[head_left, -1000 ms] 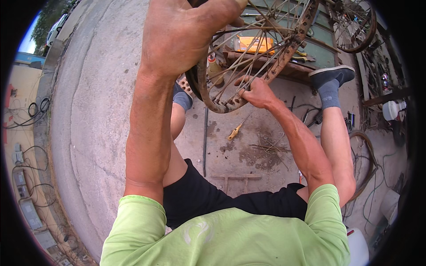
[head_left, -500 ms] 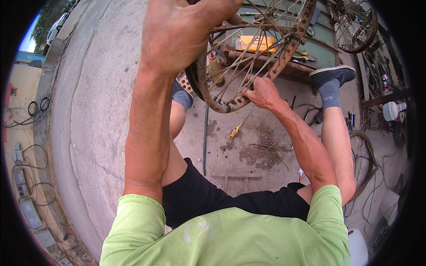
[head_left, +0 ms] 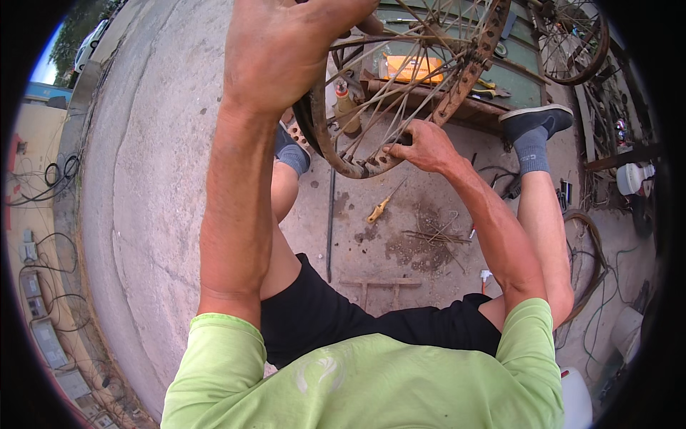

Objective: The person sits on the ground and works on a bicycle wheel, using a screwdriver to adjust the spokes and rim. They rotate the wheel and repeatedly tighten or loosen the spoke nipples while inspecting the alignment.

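Note:
A rusty spoked wheel (head_left: 461, 89) with no tyre is held up in front of me, tilted, its top cut off by the picture's upper edge. At its upper left, my left hand (head_left: 282, 61) is closed on the wheel; most of its fingertips are hidden or out of view. Lower down, my right hand (head_left: 426, 146) grips the rim's near right part, thumb by the spoke ends and the other fingers curled behind. Several spokes cross between the two hands.
Behind the wheel stands a green-topped workbench (head_left: 525, 68) with an orange packet (head_left: 414, 68) and pliers (head_left: 493, 91). A bottle (head_left: 348, 114) stands beside it. On the ground lie a yellow-handled screwdriver (head_left: 379, 209) and loose spokes (head_left: 437, 237). Another wheel (head_left: 600, 53) is at the upper right.
My right hand has shifted slightly up and its thumb has moved along the rim. The wheel has tilted a little, and my left hand has drifted slightly left with it.

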Demonstrator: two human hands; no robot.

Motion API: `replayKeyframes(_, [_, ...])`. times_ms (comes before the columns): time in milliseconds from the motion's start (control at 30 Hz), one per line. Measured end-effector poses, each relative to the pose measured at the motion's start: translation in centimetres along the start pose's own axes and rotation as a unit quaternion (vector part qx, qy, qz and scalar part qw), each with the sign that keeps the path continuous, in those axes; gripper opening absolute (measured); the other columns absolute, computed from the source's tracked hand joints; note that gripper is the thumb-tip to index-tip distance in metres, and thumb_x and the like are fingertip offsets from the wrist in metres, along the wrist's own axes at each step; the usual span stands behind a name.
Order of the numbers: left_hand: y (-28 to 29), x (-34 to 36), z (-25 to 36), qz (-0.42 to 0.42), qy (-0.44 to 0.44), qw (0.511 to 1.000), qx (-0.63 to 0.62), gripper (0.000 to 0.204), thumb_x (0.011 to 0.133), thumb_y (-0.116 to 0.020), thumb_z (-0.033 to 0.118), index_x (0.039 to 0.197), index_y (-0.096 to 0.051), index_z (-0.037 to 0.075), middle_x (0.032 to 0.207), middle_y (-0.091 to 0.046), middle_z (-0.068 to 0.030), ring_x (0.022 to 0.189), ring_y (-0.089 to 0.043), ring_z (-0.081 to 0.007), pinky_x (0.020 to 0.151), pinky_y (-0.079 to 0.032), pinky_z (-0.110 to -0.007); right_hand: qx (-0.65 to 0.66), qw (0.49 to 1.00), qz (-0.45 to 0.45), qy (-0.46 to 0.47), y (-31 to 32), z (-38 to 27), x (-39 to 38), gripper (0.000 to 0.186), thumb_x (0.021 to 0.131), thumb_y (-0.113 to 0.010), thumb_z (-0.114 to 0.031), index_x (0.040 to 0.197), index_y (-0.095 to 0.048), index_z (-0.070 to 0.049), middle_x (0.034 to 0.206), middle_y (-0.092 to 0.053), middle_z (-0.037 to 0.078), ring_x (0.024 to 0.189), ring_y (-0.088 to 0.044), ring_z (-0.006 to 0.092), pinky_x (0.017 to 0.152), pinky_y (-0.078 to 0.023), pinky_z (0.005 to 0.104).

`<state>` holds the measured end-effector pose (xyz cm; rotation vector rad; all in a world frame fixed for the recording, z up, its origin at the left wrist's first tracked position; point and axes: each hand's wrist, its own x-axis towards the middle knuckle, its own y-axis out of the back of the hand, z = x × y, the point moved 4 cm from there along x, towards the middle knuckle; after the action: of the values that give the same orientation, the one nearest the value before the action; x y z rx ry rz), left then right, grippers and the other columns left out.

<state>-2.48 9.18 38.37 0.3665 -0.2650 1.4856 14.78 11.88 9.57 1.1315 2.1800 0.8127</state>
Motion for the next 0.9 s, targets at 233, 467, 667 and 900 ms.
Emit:
replayKeyframes(233, [-1.0, -0.5, 0.1, -0.029, 0.0, 0.994, -0.107, 0.06, 0.086, -0.079, 0.015, 0.132, -0.05, -0.009, 0.106, -0.067, -0.013, 0.083, -0.068, -0.0165, 0.077, -0.058, -0.029, 0.2, 0.979, -0.049, -0.012, -2.3, 0.6, 1.0, 0.038, 0.089, -0.078, -0.02, 0.123, -0.071, -0.005, 0.092, -0.076, 0.007, 0.085, -0.07, 0.0131, 0.076, -0.054, 0.0328])
replayKeyframes(467, [0.0, -0.3, -0.4, -0.048, -0.018, 0.994, -0.099, 0.061, 0.086, -0.079, 0.016, 0.133, -0.05, -0.009, 0.108, -0.067, -0.0136, 0.084, -0.069, -0.0174, 0.077, -0.06, -0.031, 0.176, 0.98, -0.092, -0.009, -0.5, 0.8, 0.1, 0.045, 0.088, -0.081, -0.027, 0.127, -0.071, -0.008, 0.085, -0.075, 0.009, 0.079, -0.071, 0.0199, 0.07, -0.054, 0.0391])
replayKeyframes(667, [-0.2, -0.2, -0.3, -0.03, -0.012, 0.996, -0.082, 0.06, 0.085, -0.08, 0.015, 0.131, -0.051, -0.009, 0.106, -0.067, -0.0135, 0.083, -0.069, -0.0178, 0.076, -0.061, -0.032, -0.07, 0.996, 0.05, -0.032, -0.8, -0.6, 0.2, 0.039, 0.087, -0.079, -0.041, 0.107, -0.077, -0.008, 0.074, -0.071, 0.018, 0.076, -0.072, 0.0359, 0.071, -0.054, 0.0474])
replayKeyframes(900, [-0.4, -0.4, -0.1, -0.046, -0.03, 0.993, -0.104, 0.061, 0.084, -0.079, 0.016, 0.132, -0.05, -0.009, 0.105, -0.067, -0.0139, 0.083, -0.069, -0.0179, 0.077, -0.06, -0.032, 0.136, 0.99, 0.008, 0.033, -1.7, 1.7, 0.5, 0.038, 0.088, -0.076, -0.028, 0.118, -0.073, -0.005, 0.082, -0.073, 0.011, 0.073, -0.068, 0.0232, 0.069, -0.053, 0.0405])
